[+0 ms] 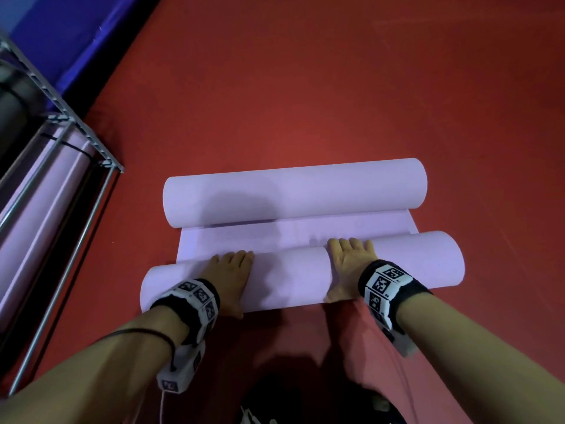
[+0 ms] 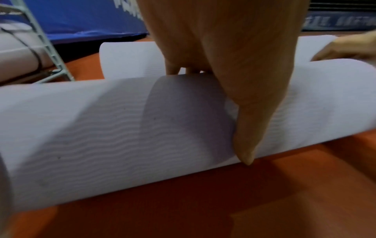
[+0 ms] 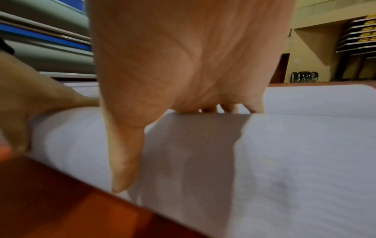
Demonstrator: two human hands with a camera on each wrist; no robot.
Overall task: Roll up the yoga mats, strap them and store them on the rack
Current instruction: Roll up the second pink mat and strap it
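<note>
A pale lilac foam yoga mat (image 1: 293, 231) lies on the red floor (image 1: 305, 87), curled at both ends: the far end forms a rolled tube (image 1: 293, 191), and the near end forms a second, thicker roll (image 1: 290, 280), with a short flat strip between the two. The left hand (image 1: 229, 280) lies palm down on top of the near roll, left of its middle, its fingers (image 2: 173, 69) reaching over the crest and the thumb (image 2: 246, 145) stretched down the near face. The right hand (image 1: 345, 267) lies the same way right of the middle, fingers (image 3: 230, 107) draped over the top and thumb (image 3: 124, 169) down the near side. Both hands press flat on the roll with fingers extended rather than wrapped round it. At the left stands a grey metal rack (image 1: 76, 166), which holds a rolled lilac mat (image 1: 46, 191) bound with a dark strap (image 1: 72, 146). A blue pad (image 1: 70, 32) lies beyond the rack.
</note>
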